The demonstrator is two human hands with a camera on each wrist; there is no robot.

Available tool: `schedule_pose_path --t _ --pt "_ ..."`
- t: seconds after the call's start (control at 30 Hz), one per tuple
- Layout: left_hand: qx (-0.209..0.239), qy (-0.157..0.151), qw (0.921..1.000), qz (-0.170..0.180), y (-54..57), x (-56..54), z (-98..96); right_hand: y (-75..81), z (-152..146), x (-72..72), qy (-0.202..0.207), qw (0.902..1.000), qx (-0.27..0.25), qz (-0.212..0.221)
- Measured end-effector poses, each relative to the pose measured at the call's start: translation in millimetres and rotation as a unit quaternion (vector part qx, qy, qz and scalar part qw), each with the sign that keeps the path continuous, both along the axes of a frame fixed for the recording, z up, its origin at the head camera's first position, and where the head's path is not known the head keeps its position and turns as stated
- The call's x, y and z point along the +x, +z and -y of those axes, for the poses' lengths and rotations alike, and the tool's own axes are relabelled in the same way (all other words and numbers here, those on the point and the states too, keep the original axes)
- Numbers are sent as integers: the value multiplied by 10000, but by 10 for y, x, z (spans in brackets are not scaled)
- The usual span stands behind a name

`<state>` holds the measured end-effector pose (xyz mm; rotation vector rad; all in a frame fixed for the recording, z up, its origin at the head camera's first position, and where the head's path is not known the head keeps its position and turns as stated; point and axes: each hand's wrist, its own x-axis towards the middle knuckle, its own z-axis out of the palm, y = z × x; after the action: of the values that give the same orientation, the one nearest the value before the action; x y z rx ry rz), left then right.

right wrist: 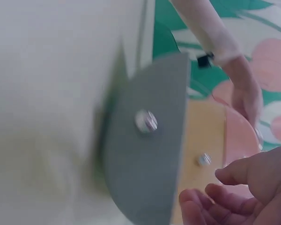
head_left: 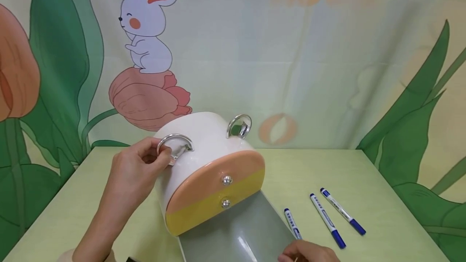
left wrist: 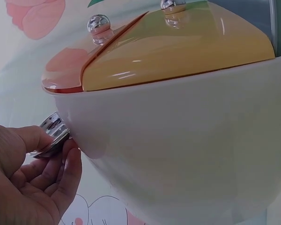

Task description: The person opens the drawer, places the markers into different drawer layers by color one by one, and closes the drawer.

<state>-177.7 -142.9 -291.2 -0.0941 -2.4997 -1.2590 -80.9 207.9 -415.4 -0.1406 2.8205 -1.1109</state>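
A white rounded container (head_left: 204,132) stands on the table with an orange drawer front (head_left: 218,173), a yellow drawer front (head_left: 198,215) and a grey-green drawer (head_left: 233,229) pulled out below them. Round silver knobs (head_left: 226,203) sit on the fronts. My left hand (head_left: 134,173) pinches the left silver handle (head_left: 174,136) on the container's top, thumb and fingers about it in the left wrist view. My right hand (right wrist: 253,187) is beside the pulled-out drawer's front edge, fingers loosely bent with nothing between them. In the head view the lower frame edge cuts this hand off.
Three blue-capped markers, a near marker (head_left: 293,223), a middle marker (head_left: 327,220) and a far marker (head_left: 343,211), lie right of the drawer. A second silver handle (head_left: 239,126) rises from the container's right side. A patterned curtain (head_left: 309,51) hangs behind the table (head_left: 302,169).
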Motion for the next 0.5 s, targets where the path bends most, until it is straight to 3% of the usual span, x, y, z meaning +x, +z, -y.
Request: schedule_pose_path --t 0.13,0.23,0.5 --pt "-151 -10 9997 -205 -5 5 -4 225 -71 -92 -947 9951 240 154" --pt "-202 -4 9993 -300 -9 8 -3 345 -193 -182 -1290 9911 266 189" --pt "-117 -33 9998 -179 -14 15 -4 513 -645 -373 -1294 9903 474 176"
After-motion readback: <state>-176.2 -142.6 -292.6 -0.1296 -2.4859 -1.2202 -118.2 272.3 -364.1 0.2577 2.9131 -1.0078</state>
